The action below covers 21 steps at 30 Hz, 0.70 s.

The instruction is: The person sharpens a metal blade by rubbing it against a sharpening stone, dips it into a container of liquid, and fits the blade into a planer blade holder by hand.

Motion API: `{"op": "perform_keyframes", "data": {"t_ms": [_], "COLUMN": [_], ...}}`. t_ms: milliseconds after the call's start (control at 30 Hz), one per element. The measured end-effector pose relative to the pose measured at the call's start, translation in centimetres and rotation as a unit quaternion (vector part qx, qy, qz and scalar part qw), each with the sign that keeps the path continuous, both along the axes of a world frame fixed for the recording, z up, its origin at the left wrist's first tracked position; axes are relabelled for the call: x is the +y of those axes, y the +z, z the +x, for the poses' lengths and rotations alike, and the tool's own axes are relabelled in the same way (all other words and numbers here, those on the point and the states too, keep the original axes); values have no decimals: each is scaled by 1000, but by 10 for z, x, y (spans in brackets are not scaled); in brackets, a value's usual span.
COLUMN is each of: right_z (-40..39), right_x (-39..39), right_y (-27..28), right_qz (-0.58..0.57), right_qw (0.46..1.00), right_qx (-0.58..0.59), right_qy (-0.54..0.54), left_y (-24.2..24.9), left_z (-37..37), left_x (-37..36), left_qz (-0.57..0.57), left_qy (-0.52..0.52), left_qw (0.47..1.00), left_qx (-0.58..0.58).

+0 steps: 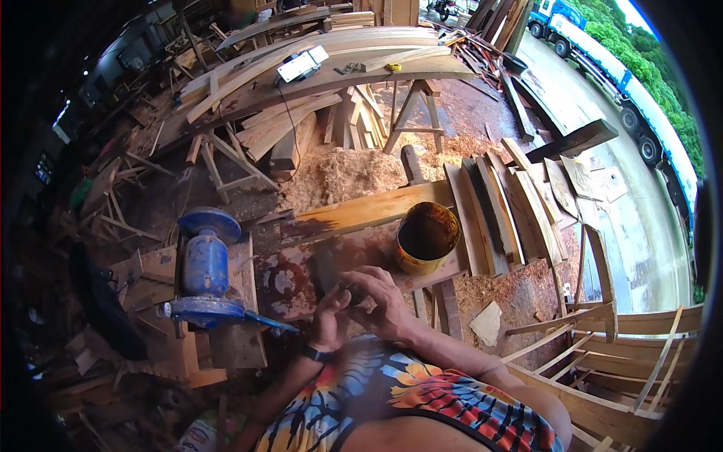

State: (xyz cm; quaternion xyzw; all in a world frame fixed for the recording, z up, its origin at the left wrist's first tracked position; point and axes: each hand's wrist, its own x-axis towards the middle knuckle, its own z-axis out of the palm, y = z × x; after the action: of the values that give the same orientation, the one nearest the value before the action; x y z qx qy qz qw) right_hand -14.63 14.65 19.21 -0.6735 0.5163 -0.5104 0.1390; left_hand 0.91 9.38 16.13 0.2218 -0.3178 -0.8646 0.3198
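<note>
My left hand, with a dark band at its wrist, is closed close to my body. My right hand meets it from the right, fingers curled. Between the fingertips of both hands is a small dark piece, mostly hidden, whose kind I cannot make out. Just beyond them a dark flat block lies on the wet, stained bench board. A yellow can, open at the top and stained brown, stands on the board beyond my right hand.
A blue bench grinder is mounted at my left. Several wooden boards lie side by side at the right. Ahead, a long workbench carries planks and a power tool. Wood shavings cover the floor; a blue truck stands outside.
</note>
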Motion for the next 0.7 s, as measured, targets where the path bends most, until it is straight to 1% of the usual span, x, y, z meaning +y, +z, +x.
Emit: {"op": "perform_keyframes", "data": {"t_ms": [67, 167, 267, 367, 567, 700], "right_z": [0, -3, -3, -5, -8, -8], "right_x": [0, -2, -1, -2, -3, -4], "right_y": [-1, -1, -4, -3, -8, -6], "right_qz": [3, 21, 49, 56, 48, 38], "right_qw": [1000, 999, 998, 997, 998, 999], "right_qx": [-3, 31, 41, 47, 45, 36], "right_qy": [4, 8, -5, -6, -10, -10], "left_y": [1, 8, 7, 5, -7, -1], "left_z": [-1, 2, 1, 2, 4, 3], "left_x": [0, -1, -2, -5, -6, -4], "left_qz": [-4, -20, -17, -27, -6, -8], "left_qy": [5, -5, -9, -29, -29, -23], "left_qw": [1000, 1000, 999, 998, 998, 999], "left_qx": [-5, 11, 37, 38, 51, 43]}}
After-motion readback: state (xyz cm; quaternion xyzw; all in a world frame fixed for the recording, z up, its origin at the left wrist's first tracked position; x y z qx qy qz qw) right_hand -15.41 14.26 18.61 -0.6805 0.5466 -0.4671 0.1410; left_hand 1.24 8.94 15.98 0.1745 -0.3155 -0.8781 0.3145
